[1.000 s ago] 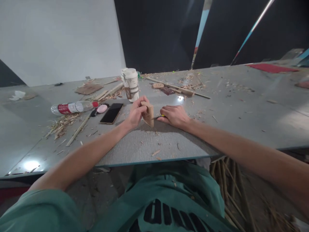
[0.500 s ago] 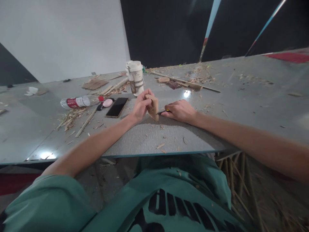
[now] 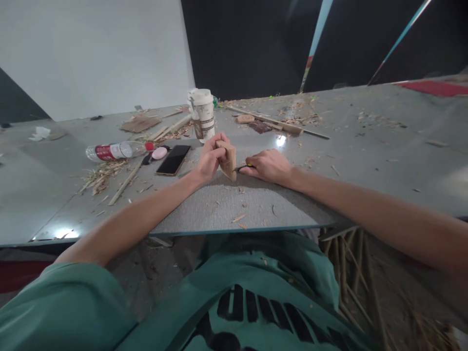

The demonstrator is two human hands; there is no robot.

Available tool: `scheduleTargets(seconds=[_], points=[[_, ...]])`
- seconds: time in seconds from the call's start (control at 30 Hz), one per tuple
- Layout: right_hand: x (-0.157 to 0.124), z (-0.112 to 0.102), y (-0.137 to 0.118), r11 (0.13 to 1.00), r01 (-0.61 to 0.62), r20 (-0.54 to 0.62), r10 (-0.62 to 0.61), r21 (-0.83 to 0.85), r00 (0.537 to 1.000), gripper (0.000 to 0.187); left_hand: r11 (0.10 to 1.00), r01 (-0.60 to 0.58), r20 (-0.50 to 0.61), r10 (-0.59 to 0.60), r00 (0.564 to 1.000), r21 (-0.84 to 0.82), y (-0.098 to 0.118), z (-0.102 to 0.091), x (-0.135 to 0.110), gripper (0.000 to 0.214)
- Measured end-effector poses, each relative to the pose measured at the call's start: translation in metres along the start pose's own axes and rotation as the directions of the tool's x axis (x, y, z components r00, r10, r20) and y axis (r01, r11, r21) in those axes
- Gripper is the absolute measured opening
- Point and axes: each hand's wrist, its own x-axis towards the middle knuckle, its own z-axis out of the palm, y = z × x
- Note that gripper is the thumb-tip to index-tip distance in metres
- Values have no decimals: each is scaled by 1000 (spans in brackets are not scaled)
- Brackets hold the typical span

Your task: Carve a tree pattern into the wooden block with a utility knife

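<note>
Grey table [image 3: 347, 161]: I see left hand [image 3: 209, 161] gripping the wood block [image 3: 228, 161], right hand [image 3: 269, 166] closed on a blade [image 3: 243, 168] at its base.

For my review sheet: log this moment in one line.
left hand: holds wood block | right hand: grips small tool, tip at block

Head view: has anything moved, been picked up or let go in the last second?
Only the camera's framing shifted slightly. The left hand still grips the wooden block standing on the table, and the right hand still holds the tool at its lower edge. The phone, bottle and cup stayed put.
</note>
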Motion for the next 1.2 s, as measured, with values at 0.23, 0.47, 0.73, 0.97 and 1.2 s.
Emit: scheduleTargets(seconds=[0.23,0.47,0.73,0.97,1.2], points=[[-1,4,0,1000,3,-26,-4,-13,1000,86,995,-53,-48,57,997,87,-4,0,-1,21],[-2,2,1,1000,15,-47,-16,-26,999,91,976,-71,-102,93,990,204,0,0,-9,17],[-3,-4,1,1000,18,-27,-18,11,999,84,962,-56,-114,89,989,266,16,7,-13,13],[-3,-2,4,998,38,-37,-37,45,999,86,968,-55,-73,75,995,244,14,4,-10,11],[-6,-5,5,997,50,-84,-46,50,995,88,977,-39,-39,48,998,208,12,2,-11,13]])
